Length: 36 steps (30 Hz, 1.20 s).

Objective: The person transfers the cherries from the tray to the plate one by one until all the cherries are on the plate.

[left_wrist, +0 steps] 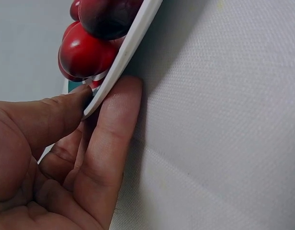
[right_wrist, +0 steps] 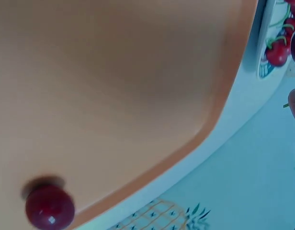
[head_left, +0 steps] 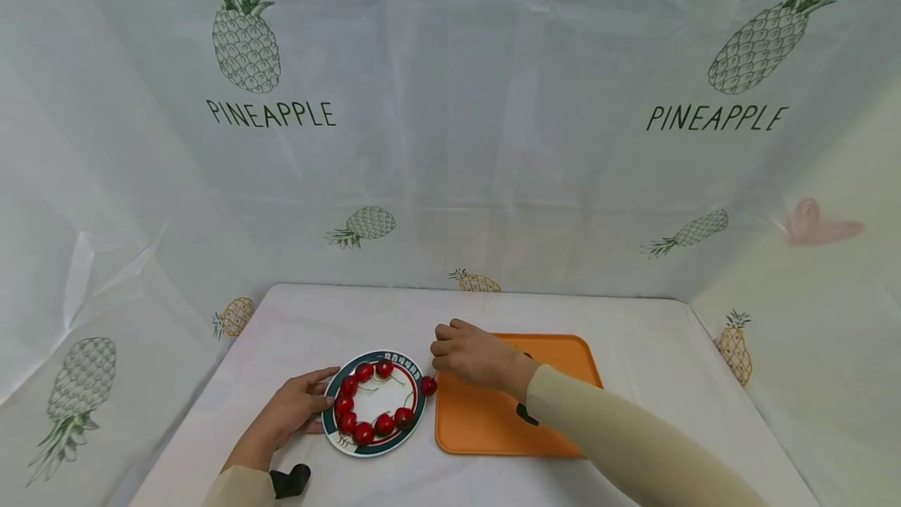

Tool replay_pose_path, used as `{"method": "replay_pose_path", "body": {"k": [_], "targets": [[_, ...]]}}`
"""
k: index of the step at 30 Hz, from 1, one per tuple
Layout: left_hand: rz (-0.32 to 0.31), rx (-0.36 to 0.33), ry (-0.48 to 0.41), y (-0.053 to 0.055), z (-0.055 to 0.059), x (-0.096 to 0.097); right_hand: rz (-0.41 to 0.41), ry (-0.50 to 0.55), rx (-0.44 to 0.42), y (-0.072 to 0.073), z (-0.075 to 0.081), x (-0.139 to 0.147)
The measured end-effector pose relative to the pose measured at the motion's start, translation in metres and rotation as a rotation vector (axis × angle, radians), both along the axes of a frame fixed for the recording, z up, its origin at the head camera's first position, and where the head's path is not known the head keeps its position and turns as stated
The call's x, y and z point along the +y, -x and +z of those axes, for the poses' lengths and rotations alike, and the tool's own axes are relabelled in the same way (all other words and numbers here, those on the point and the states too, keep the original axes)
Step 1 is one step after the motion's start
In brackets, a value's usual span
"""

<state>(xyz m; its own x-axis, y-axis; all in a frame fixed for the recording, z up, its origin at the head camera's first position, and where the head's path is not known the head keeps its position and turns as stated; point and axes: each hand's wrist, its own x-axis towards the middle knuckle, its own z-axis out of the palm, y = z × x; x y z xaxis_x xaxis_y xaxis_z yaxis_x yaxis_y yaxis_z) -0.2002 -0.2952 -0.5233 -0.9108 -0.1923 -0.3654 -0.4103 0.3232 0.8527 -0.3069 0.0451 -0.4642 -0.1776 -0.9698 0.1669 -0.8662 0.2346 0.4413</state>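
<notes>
My left hand (head_left: 292,407) holds the rim of a round plate (head_left: 380,448) with a green and white border. In the left wrist view the thumb (left_wrist: 51,115) lies over the rim and fingers reach underneath. Red cherries (head_left: 363,433) with green stems form an open ring on the plate. At the plate's right edge hangs another cherry (head_left: 428,386), just below my right hand (head_left: 468,352), which pinches its stem. A single cherry (right_wrist: 50,207) lies on the orange tray (head_left: 479,421) in the right wrist view; the right arm crosses that tray in the head view.
The tray stands just right of the plate, its raised rim (right_wrist: 233,81) facing it. A white cloth (head_left: 647,382) covers the table. Behind and at the sides hang pale sheets (head_left: 493,139) printed with pineapples.
</notes>
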Motion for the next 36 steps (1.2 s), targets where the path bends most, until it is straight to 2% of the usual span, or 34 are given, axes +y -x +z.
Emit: {"method": "replay_pose_path", "body": {"k": [5,10,21,36], "targets": [[0.0,-0.009,-0.002,0.0,0.002,0.0,0.023,-0.061,0.026,-0.005,-0.004,-0.014],[0.007,-0.01,-0.004,0.0,0.003,0.0,0.053,-0.101,0.052,-0.005,-0.01,-0.026],[0.007,-0.001,0.008,0.001,-0.002,-0.001,0.016,-0.198,0.106,-0.003,-0.028,-0.037],[0.016,0.002,0.006,0.002,-0.004,0.0,0.007,-0.183,0.113,-0.003,-0.038,-0.043]]}}
